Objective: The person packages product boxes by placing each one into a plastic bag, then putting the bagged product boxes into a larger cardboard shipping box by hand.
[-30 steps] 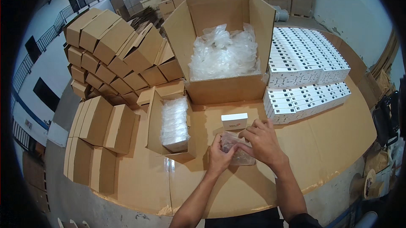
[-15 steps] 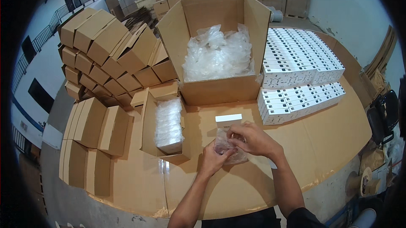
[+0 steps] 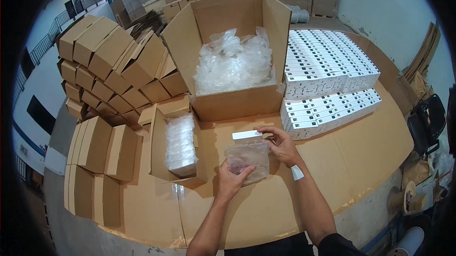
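A clear plastic bag (image 3: 248, 157) is pinched by its lower left in my left hand (image 3: 232, 180), with the thumb lying across its front. Just beyond the bag is a small white box (image 3: 247, 135), its narrow top face showing and its lower part hidden behind the plastic. My right hand (image 3: 280, 145) closes around the right end of that box, index finger along the top edge and thumb by the bag's upper right corner. A white patch sits on my right wrist.
An open carton (image 3: 201, 170) of bagged boxes stands to the left. Behind is a large carton (image 3: 237, 106) heaped with clear bags (image 3: 235, 63). White boxes (image 3: 327, 85) are stacked at the right. Brown cartons (image 3: 116, 61) pile up at the left on the cardboard-covered table (image 3: 332, 170).
My right hand has moved from the middle of the bag up to the white box. The bag is now spread flatter in front of the box. The view has shifted slightly.
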Action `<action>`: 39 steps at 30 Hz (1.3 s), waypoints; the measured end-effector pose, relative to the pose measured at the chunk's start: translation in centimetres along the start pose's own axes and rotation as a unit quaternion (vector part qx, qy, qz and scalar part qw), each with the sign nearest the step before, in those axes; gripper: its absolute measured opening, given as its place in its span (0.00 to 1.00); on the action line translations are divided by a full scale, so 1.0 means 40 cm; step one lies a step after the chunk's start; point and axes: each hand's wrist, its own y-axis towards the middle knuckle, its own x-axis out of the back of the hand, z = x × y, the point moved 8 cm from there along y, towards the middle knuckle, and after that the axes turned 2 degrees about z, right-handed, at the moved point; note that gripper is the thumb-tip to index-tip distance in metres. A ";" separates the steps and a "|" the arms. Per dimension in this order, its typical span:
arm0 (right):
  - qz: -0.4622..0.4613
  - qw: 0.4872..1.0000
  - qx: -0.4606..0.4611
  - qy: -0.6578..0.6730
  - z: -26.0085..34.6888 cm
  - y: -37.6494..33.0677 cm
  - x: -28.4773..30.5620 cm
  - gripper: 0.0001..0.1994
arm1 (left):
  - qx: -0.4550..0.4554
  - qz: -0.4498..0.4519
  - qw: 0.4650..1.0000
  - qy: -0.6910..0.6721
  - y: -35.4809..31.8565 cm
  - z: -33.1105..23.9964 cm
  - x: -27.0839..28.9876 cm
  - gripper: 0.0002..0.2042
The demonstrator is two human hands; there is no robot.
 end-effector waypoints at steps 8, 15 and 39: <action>-0.021 0.998 -0.054 0.008 -0.052 0.002 0.000 0.16 | -0.055 0.002 0.998 0.018 0.012 0.009 0.001 0.21; -0.130 0.989 -0.010 0.069 -0.009 -0.013 0.041 0.14 | -0.047 0.008 0.999 0.004 0.008 0.005 -0.007 0.21; -0.150 0.982 0.064 0.093 0.101 -0.040 0.055 0.11 | -0.029 0.013 0.995 0.096 0.008 0.002 -0.002 0.22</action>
